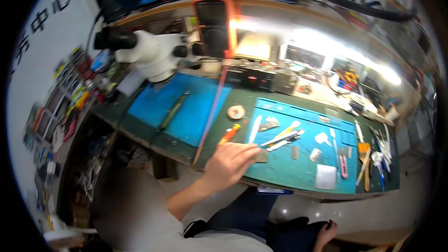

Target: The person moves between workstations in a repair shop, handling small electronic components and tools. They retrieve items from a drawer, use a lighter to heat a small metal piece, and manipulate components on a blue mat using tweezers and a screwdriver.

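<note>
Gap (223, 120) between mats (198, 100), orange tool (229, 134) inside

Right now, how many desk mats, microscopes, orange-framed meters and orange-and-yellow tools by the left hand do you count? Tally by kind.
Mats: 2, blue mat and teal mat
Microscope: 1
Orange-framed meter: 1
Orange-and-yellow tool by the left hand: 1
Total: 5

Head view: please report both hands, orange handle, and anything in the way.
Left hand over desk, grip unclear. Right hand low, off desk. Orange handle beside left hand, maybe held. Nearby teal mat cluttered with tools.
</note>
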`<state>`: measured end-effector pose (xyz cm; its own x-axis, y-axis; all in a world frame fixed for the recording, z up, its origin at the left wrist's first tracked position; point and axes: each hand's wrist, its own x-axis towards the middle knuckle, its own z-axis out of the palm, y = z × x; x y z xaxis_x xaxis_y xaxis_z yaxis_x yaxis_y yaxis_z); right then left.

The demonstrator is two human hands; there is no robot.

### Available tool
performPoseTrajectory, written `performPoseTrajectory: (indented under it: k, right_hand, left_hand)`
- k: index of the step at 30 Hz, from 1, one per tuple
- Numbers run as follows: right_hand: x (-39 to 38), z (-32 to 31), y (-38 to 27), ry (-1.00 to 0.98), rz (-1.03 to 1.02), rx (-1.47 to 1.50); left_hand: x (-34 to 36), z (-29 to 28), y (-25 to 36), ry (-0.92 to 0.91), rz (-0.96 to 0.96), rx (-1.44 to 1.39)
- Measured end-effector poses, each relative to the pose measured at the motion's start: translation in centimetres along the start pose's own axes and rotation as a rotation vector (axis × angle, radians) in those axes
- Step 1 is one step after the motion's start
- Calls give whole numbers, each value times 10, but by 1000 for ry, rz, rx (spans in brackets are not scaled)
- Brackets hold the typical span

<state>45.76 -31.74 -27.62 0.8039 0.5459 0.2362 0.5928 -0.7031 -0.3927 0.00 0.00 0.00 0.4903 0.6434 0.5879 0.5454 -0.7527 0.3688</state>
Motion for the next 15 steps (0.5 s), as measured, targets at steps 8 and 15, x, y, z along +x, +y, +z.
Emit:
performPoseTrajectory:
  k: [8,15]
  right_hand:
    - [1,-5,-18,-173,-256,-235]
    - [4,-6,-27,-250,-266,-216]
  left_hand:
    - [-3,-7,-10,45,-13,-35]
    - [-7,-8,-12,123,75,-58]
